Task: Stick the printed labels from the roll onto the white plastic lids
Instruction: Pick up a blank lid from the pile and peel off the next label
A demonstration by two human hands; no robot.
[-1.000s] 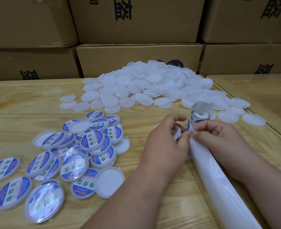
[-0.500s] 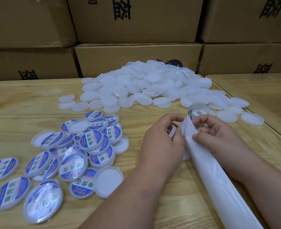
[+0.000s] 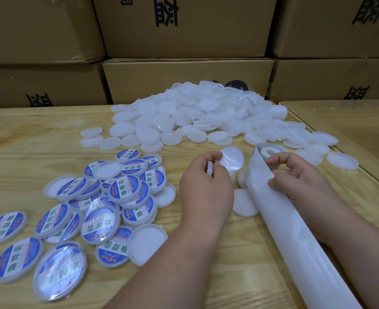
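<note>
White label [image 3: 232, 160] pinched by left hand [image 3: 206, 188]; right hand [image 3: 295, 175] pinches backing strip [image 3: 271, 197].

Bare wooden table [image 3: 27, 134] lies open at far left, between the cardboard boxes [image 3: 184, 81] and the labelled lids [image 3: 108, 197]; that cluster fills the near left; the heap of white lids [image 3: 206, 117] blocks the far middle and spills right to the table's seam; the backing strip [image 3: 295, 237] runs diagonally across the near right; a narrow open lane runs between heap and labelled cluster; the boxes wall off the back.
</note>
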